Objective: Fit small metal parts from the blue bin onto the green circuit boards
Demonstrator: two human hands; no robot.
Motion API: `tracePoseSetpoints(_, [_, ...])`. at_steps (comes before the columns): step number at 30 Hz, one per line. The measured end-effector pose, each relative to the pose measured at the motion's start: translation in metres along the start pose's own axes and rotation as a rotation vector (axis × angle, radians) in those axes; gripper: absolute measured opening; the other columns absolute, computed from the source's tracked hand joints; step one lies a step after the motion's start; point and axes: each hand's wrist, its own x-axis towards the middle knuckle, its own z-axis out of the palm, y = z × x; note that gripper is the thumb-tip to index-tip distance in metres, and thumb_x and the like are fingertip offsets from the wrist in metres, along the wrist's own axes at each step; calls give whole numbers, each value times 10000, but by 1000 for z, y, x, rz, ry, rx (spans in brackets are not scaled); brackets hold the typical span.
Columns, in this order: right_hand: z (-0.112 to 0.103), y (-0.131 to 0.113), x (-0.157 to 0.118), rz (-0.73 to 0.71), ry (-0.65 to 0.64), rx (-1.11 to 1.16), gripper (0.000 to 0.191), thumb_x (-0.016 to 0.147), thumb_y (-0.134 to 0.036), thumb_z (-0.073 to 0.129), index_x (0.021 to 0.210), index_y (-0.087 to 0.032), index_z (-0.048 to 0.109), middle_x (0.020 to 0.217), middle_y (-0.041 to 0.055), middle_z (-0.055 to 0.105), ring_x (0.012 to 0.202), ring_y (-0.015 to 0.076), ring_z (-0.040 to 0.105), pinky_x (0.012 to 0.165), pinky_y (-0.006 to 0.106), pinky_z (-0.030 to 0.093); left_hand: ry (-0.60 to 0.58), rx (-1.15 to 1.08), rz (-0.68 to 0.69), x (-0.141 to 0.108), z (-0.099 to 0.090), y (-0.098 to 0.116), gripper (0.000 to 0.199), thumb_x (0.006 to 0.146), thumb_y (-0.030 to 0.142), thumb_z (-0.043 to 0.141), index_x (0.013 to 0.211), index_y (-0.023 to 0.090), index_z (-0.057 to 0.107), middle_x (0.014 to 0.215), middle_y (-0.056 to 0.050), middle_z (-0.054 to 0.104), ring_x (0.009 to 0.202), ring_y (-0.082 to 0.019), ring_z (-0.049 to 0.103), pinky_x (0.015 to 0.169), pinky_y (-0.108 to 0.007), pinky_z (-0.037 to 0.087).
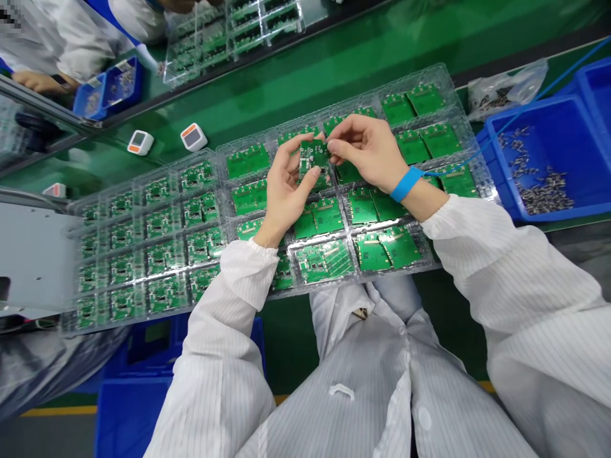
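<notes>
My left hand (287, 191) grips a small green circuit board (312, 154) by its edges, thumb in front and fingers behind. The board is raised over a clear plastic tray (351, 238) of green boards. At the board's right edge, the thumb and forefinger of my right hand (370, 151) are pinched together. Whatever lies between those fingertips is too small or too hidden to make out. A blue band (407, 184) with a blue cord circles my right wrist.
A second clear tray (133, 320) of populated boards lies to the left. On the right stands a blue bin (592, 149) with small metal parts (547, 193), beside a plastic bag (506, 89). Two white timers (193, 137) sit behind. Across the bench is a co-worker's hand (41, 83).
</notes>
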Motion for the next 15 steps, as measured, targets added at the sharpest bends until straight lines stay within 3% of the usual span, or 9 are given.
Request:
tracePoseSetpoints(5, [-1, 2, 1, 25, 11, -84, 512, 910, -654, 935, 1048, -240, 666, 981, 47, 762, 978, 236, 774, 915, 395, 711, -4, -20, -8, 1, 1, -3, 684, 1026, 809, 670, 1546, 385, 539, 1628, -117, 673, 1525, -338, 684, 1208, -548, 645])
tracePoseSetpoints(10, [7, 4, 5, 79, -23, -129, 456, 988, -604, 876, 1034, -229, 620, 975, 2, 762, 928, 147, 733, 899, 287, 654, 81, -50, 26, 1, -2, -5, 676, 953, 677, 869, 1477, 315, 643, 1535, -130, 719, 1513, -316, 683, 1297, -480, 569])
tracePoseSetpoints(15, [11, -2, 10, 49, -18, -119, 391, 970, -523, 897, 982, -212, 661, 918, -55, 747, 871, 114, 695, 839, 267, 612, 129, -36, -116, -1, -4, 1, 702, 907, 633, 936, 1431, 254, 663, 1571, -144, 676, 1537, -315, 644, 1265, -446, 588])
